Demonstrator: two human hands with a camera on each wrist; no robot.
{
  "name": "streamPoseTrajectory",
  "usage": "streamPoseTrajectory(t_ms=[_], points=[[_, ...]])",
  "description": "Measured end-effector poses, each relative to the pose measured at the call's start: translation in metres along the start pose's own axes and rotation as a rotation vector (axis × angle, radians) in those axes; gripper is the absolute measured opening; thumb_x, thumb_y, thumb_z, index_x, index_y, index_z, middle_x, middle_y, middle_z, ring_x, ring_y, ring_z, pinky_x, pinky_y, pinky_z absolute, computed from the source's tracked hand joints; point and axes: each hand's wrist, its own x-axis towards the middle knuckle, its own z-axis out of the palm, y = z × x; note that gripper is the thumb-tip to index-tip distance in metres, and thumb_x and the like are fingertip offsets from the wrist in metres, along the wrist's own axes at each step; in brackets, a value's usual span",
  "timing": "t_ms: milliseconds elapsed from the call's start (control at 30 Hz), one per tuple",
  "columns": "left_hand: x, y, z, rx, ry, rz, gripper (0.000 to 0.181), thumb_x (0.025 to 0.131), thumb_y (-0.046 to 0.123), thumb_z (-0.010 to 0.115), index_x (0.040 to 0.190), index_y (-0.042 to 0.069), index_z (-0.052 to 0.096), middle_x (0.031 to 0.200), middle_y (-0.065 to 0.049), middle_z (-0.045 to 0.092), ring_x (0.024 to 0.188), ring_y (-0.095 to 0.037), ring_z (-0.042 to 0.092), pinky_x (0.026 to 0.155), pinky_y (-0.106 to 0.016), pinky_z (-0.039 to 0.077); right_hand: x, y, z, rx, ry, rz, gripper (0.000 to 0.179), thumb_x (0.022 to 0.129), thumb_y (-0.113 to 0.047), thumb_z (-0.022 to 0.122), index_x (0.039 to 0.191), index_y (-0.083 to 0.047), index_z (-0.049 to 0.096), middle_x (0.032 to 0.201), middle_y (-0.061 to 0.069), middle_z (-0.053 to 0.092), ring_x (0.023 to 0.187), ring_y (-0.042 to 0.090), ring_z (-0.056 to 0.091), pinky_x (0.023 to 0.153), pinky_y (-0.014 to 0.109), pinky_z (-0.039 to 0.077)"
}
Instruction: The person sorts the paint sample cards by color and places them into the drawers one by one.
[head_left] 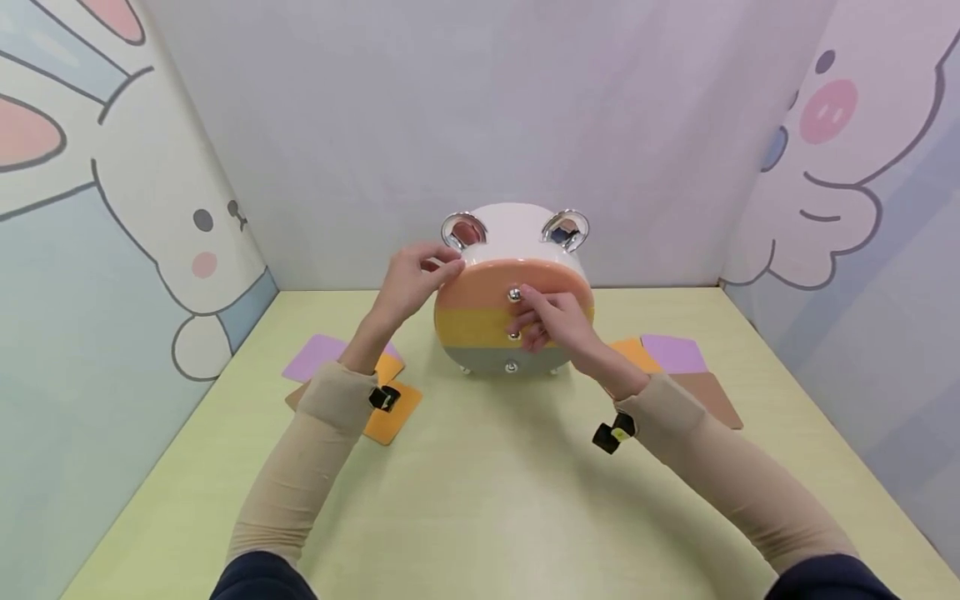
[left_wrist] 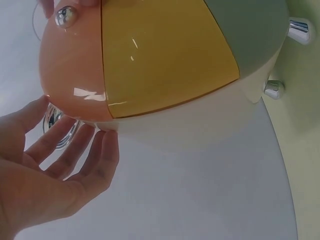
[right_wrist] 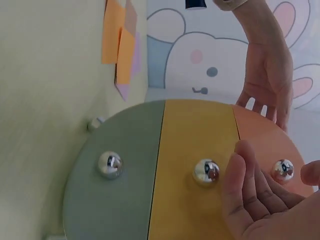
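A rounded white cabinet [head_left: 517, 225] stands on chrome feet at the back of the table. Its three drawer fronts are orange [left_wrist: 75, 65], yellow [right_wrist: 195, 130] and grey-green [right_wrist: 125, 135], each with a silver ball knob. My left hand [head_left: 411, 282] rests its fingertips on the cabinet's upper left side, by a chrome ear [head_left: 463, 231]. In front of the drawers is my right hand [head_left: 558, 321], thumb and fingers either side of the top knob [right_wrist: 283, 170]. A gap shows between thumb and knob in the right wrist view. Its other fingers hang by the middle knob [right_wrist: 206, 172].
Purple, orange and brown flat cards lie left [head_left: 393, 414] and right [head_left: 678, 354] of the cabinet on the pale green table [head_left: 480, 500]. Walls printed with a rabbit [head_left: 150, 208] and a pig-nosed animal [head_left: 847, 167] border both sides, with a plain pale wall [head_left: 360, 125] behind.
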Motion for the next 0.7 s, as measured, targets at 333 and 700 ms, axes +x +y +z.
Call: streamPoseTrajectory(t_ms=[333, 700], points=[[-0.001, -0.005, 0.000, -0.022, 0.000, -0.016, 0.029, 0.091, 0.029, 0.067, 0.108, 0.007, 0.070, 0.111, -0.012, 0.068, 0.096, -0.029, 0.063, 0.082, -0.039, 0.054, 0.005, -0.004, 0.018, 0.122, 0.067, 0.076, 0.052, 0.098, -0.042, 0.052, 0.095, 0.008, 0.064, 0.066, 0.005, 0.071, 0.047, 0.014, 0.060, 0.048, 0.026, 0.053], [0.003, -0.005, 0.000, -0.032, 0.002, -0.014, 0.026, 0.090, 0.027, 0.069, 0.107, 0.007, 0.071, 0.109, -0.010, 0.069, 0.094, -0.029, 0.063, 0.080, -0.037, 0.054, 0.004, -0.006, 0.022, 0.129, 0.117, 0.060, 0.047, 0.099, -0.035, 0.052, 0.094, 0.010, 0.063, 0.060, 0.000, 0.068, 0.043, 0.012, 0.058, 0.045, 0.023, 0.050]])
